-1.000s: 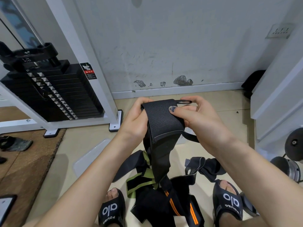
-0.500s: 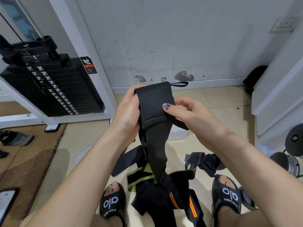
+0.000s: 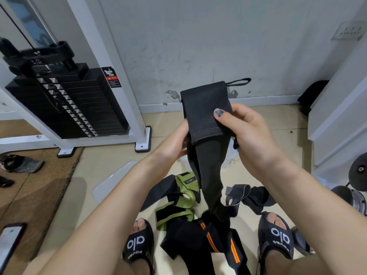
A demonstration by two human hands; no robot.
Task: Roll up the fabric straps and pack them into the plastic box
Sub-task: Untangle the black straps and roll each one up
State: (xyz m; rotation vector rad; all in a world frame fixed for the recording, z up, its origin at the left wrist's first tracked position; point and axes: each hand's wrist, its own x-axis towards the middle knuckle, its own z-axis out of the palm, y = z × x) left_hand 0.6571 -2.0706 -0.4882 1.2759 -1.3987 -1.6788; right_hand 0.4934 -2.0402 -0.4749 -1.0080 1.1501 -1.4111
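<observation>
I hold a long black fabric strap (image 3: 206, 108) upright in front of me. Its top end is a textured patch with a thin loop at the upper right corner. My right hand (image 3: 250, 135) pinches the patch, thumb on its front. My left hand (image 3: 176, 141) grips the strap's left edge from behind, fingers mostly hidden. The strap's tail hangs down to a heap on the floor between my feet: a green strap (image 3: 184, 197), a black strap with orange stripes (image 3: 214, 245) and a dark grey strap (image 3: 250, 197). A clear plastic piece (image 3: 228, 157), probably the box, shows behind the strap.
A clear plastic lid (image 3: 113, 181) lies on the floor to the left. A weight stack machine (image 3: 69, 104) with a white frame (image 3: 143, 143) stands at left, beside a brown mat (image 3: 29, 187) with a phone (image 3: 10, 243). White furniture (image 3: 337, 126) and a dumbbell (image 3: 357, 187) are at right.
Both hands have lifted the strap's top end higher. The patch, folded forward over my fingers a second ago, now stands upright above them, with the loop sticking out at top right.
</observation>
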